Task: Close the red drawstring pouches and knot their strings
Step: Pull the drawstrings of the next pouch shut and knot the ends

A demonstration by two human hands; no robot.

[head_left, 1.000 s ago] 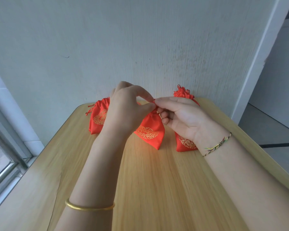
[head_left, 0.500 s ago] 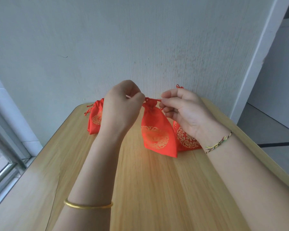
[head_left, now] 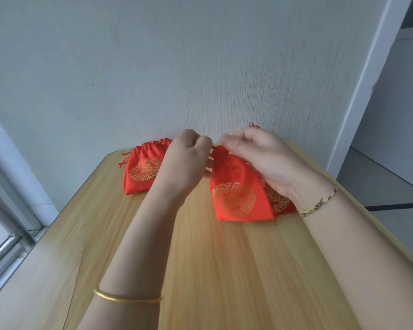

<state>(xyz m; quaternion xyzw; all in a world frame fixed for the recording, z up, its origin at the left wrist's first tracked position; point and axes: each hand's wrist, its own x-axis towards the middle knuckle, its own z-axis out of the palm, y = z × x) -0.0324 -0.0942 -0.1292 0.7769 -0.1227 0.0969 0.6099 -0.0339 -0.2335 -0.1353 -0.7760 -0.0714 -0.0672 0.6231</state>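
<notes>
Pouch (head_left: 239, 194) near the worktop's (head_left: 200, 258) one o'clock lies with its neck gathered, left hand (head_left: 188, 158) curled and right hand (head_left: 260, 158) blurred at it, grips untellable, knot likely unfinished; another pouch (head_left: 142, 170) sits at its ten o'clock, a third pouch (head_left: 280, 201) at three.

view: head | position: worn above the near table (head_left: 224, 270) edge | direction: aimed forward and down toward the far wall (head_left: 153, 67) | range: close, left hand (head_left: 186, 160) and right hand (head_left: 260, 158) are framed mid-picture at the red pouch (head_left: 236, 194), forearms cut by the near edge | field: wide-angle, window frame (head_left: 3, 246) is caught left, white post (head_left: 365, 91) right
</notes>
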